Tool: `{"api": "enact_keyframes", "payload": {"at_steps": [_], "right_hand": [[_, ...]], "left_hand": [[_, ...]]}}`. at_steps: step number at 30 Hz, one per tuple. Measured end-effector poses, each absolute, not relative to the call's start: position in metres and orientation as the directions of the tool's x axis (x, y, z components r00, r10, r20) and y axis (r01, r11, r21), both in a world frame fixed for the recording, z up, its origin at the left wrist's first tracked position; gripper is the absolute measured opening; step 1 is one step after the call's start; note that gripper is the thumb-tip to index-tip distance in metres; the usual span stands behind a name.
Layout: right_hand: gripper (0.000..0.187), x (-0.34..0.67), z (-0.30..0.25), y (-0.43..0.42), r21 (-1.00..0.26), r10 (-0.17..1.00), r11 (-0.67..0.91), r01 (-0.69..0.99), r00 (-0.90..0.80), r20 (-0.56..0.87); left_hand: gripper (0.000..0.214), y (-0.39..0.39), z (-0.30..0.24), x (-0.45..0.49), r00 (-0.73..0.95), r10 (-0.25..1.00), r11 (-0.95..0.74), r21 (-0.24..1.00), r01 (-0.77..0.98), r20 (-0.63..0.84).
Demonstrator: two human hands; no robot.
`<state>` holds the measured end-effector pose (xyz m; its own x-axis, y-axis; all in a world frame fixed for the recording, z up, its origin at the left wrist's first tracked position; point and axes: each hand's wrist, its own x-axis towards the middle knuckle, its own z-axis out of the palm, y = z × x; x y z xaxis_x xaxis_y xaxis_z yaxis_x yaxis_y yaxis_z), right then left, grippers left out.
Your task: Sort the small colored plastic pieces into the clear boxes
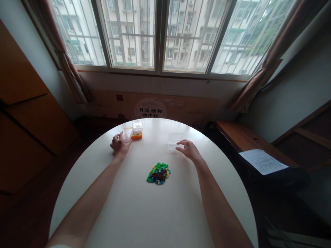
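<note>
My left hand (120, 145) is at the far left of the white table, its fingers curled around a clear plastic box (127, 134). Right beside that box are an orange box (137, 136) and another clear plastic box (137, 125). Farther right, a transparent shallow container (176, 137) rests on the tabletop. My right hand (190, 150) is at its right side, thumb and fingers apart; whether they touch the container is hard to see. Between my forearms lies a loose pile of small toy bricks (158, 173) in green, brown, blue and yellow.
The round white table (134, 213) has its curved far edge just behind the boxes. A wooden bench (248, 137) with a sheet of paper (263, 162) stands to the right. A large printed cardboard box (181, 105) leans below the window.
</note>
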<state>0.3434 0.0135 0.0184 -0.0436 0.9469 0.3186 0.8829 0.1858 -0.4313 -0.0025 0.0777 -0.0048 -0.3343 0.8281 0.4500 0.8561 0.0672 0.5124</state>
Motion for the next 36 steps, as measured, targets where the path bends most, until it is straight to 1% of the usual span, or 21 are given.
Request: {"api": "enact_keyframes", "payload": {"at_steps": [2, 3, 5, 7, 9, 11, 13, 14, 15, 17, 20, 21, 23, 26, 29, 32, 36], "right_hand": [[0.024, 0.343, 0.019, 0.014, -0.433, 0.943, 0.191, 0.881, -0.043, 0.329], [0.023, 0.342, 0.019, 0.014, -0.436, 0.94, 0.196, 0.878, -0.041, 0.339], [0.022, 0.34, 0.021, 0.015, -0.457, 0.927, 0.213, 0.864, -0.03, 0.374], [0.021, 0.336, 0.024, 0.016, -0.491, 0.902, 0.242, 0.837, -0.008, 0.432], [0.022, 0.327, 0.029, 0.016, -0.526, 0.866, 0.295, 0.798, 0.009, 0.5], [0.024, 0.315, 0.036, 0.014, -0.548, 0.826, 0.383, 0.743, -0.009, 0.564], [0.025, 0.3, 0.044, 0.01, -0.571, 0.803, 0.466, 0.676, -0.052, 0.594], [0.026, 0.293, 0.048, 0.007, -0.574, 0.796, 0.499, 0.65, -0.082, 0.599], [0.027, 0.286, 0.051, 0.005, -0.571, 0.792, 0.526, 0.63, -0.119, 0.599], [0.029, 0.273, 0.054, 0.001, -0.552, 0.781, 0.567, 0.611, -0.187, 0.596], [0.034, 0.261, 0.052, -0.002, -0.499, 0.748, 0.629, 0.596, -0.288, 0.598], [0.037, 0.259, 0.051, -0.002, -0.495, 0.747, 0.635, 0.593, -0.307, 0.59], [0.04, 0.256, 0.047, -0.002, -0.502, 0.756, 0.634, 0.589, -0.333, 0.564], [0.039, 0.253, 0.041, -0.003, -0.512, 0.768, 0.63, 0.584, -0.369, 0.523], [0.037, 0.25, 0.039, -0.004, -0.496, 0.777, 0.624, 0.604, -0.408, 0.48], [0.036, 0.247, 0.039, -0.007, -0.459, 0.803, 0.589, 0.665, -0.416, 0.427], [0.035, 0.244, 0.043, -0.009, -0.392, 0.834, 0.543, 0.742, -0.422, 0.355]], "left_hand": [[0.055, 0.08, -0.005, -0.005, -0.414, 0.809, 0.091, 0.608, 0.789, 0.417], [0.052, 0.08, -0.005, -0.006, -0.457, 0.779, 0.08, 0.656, 0.751, 0.429], [0.049, 0.078, -0.003, -0.005, -0.515, 0.689, -0.017, 0.722, 0.692, 0.51], [0.045, 0.074, 0.0, -0.001, -0.493, 0.609, -0.184, 0.716, 0.674, 0.621], [0.041, 0.067, 0.003, 0.007, -0.395, 0.604, -0.33, 0.668, 0.666, 0.692], [0.037, 0.06, 0.003, 0.019, -0.237, 0.646, -0.46, 0.617, 0.638, 0.726], [0.036, 0.052, 0.002, 0.033, -0.028, 0.692, -0.583, 0.58, 0.569, 0.722], [0.037, 0.049, 0.001, 0.039, 0.047, 0.703, -0.622, 0.581, 0.525, 0.71], [0.041, 0.046, 0.001, 0.045, 0.083, 0.715, -0.639, 0.6, 0.481, 0.694], [0.049, 0.042, 0.0, 0.057, 0.09, 0.754, -0.635, 0.686, 0.355, 0.651], [0.05, 0.038, 0.0, 0.068, 0.172, 0.83, -0.546, 0.836, 0.059, 0.53], [0.049, 0.037, 0.0, 0.07, 0.21, 0.844, -0.502, 0.865, -0.01, 0.493], [0.049, 0.037, -0.001, 0.073, 0.265, 0.859, -0.43, 0.898, -0.096, 0.439], [0.055, 0.037, -0.004, 0.074, 0.299, 0.872, -0.357, 0.922, -0.151, 0.387], [0.058, 0.038, -0.009, 0.074, 0.288, 0.897, -0.306, 0.941, -0.143, 0.336], [0.061, 0.04, -0.012, 0.075, 0.266, 0.919, -0.267, 0.956, -0.123, 0.291], [0.069, 0.038, -0.013, 0.075, 0.279, 0.926, -0.219, 0.964, -0.153, 0.255]]}}
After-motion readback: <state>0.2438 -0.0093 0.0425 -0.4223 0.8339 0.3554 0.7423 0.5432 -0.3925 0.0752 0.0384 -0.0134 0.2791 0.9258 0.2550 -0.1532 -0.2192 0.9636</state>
